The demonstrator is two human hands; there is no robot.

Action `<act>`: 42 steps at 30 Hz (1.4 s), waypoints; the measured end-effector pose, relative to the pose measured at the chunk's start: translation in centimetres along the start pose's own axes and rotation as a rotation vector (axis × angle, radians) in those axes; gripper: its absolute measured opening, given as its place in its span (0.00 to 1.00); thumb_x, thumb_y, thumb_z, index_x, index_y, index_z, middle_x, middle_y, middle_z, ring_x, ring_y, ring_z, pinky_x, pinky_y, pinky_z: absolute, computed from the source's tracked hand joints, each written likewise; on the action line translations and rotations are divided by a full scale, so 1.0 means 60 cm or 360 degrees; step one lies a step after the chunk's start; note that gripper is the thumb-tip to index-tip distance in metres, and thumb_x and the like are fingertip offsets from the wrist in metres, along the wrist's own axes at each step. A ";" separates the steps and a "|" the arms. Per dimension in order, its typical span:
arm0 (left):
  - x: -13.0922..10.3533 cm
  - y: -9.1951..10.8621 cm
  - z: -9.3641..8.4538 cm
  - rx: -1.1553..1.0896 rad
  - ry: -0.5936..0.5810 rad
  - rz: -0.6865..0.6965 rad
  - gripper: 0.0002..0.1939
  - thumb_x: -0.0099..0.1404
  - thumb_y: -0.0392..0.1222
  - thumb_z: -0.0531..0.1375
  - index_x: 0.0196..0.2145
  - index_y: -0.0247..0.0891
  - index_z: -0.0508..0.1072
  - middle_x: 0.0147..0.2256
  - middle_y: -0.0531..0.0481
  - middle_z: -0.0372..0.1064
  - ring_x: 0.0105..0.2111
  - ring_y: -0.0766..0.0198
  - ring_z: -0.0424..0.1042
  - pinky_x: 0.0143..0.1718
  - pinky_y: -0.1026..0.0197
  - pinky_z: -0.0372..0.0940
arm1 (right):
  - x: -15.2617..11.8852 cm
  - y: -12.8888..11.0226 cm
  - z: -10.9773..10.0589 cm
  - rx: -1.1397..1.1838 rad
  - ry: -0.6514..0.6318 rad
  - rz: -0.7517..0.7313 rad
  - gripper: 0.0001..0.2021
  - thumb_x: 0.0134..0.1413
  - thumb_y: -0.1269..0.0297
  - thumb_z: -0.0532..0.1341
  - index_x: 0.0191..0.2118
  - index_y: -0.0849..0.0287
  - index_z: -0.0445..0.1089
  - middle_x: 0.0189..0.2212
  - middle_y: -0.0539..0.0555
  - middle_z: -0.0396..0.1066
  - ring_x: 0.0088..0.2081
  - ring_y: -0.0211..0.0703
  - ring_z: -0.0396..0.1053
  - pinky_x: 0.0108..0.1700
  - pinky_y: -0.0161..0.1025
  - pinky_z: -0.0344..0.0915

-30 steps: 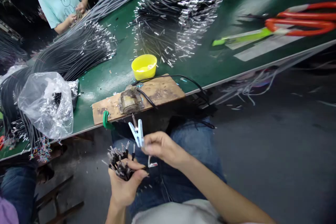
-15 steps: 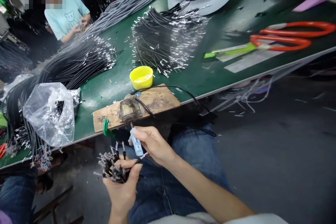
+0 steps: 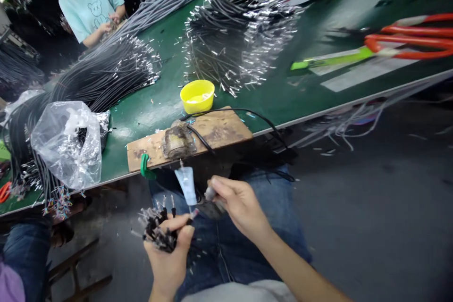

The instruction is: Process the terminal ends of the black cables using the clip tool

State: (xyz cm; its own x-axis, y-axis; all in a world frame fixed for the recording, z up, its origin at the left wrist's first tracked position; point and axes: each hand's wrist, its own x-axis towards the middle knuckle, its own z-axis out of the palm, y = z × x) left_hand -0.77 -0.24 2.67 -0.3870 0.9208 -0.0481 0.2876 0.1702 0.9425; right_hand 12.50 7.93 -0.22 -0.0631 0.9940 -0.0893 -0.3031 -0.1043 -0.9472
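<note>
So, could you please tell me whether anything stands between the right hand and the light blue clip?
Nothing visible stands between the right hand and the light blue clip except the small greyish thing that the hand holds, facing the clip.

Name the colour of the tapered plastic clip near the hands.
Pale blue: the tapered plastic clip shows best in the head view.

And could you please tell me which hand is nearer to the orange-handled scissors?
Right: the right hand is left of and below the orange-handled scissors; the left hand, holding black, pale-tipped wires, is farther left.
</note>
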 end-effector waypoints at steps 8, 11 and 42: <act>-0.001 -0.006 0.020 -0.0202 -0.0230 -0.0300 0.11 0.51 0.43 0.63 0.23 0.30 0.79 0.21 0.48 0.73 0.23 0.62 0.71 0.29 0.62 0.67 | -0.047 -0.019 0.018 -0.0766 -0.0437 -0.0951 0.04 0.53 0.67 0.60 0.30 0.59 0.70 0.26 0.53 0.68 0.31 0.43 0.62 0.34 0.40 0.60; 0.001 -0.009 0.016 -0.0246 -0.0275 -0.0402 0.11 0.50 0.41 0.63 0.18 0.29 0.74 0.16 0.53 0.64 0.18 0.70 0.61 0.20 0.67 0.59 | -0.039 -0.019 0.021 -0.0608 -0.0556 -0.0844 0.09 0.55 0.70 0.57 0.24 0.60 0.66 0.23 0.51 0.66 0.29 0.41 0.61 0.31 0.38 0.59; -0.005 -0.031 0.033 -0.0744 -0.0085 -0.0741 0.24 0.47 0.59 0.65 0.19 0.32 0.69 0.10 0.62 0.41 0.11 0.80 0.41 0.13 0.69 0.37 | -0.038 0.027 0.028 0.0213 -0.0518 -0.0013 0.17 0.57 0.51 0.55 0.30 0.61 0.69 0.24 0.51 0.62 0.25 0.37 0.60 0.26 0.34 0.60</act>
State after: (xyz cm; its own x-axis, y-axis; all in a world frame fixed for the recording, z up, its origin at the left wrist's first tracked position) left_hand 0.54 -0.14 0.30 -0.3315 0.8061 -0.4902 -0.3146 0.3954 0.8630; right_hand 10.54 5.44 -1.00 -0.3531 0.9347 0.0415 -0.4253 -0.1208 -0.8970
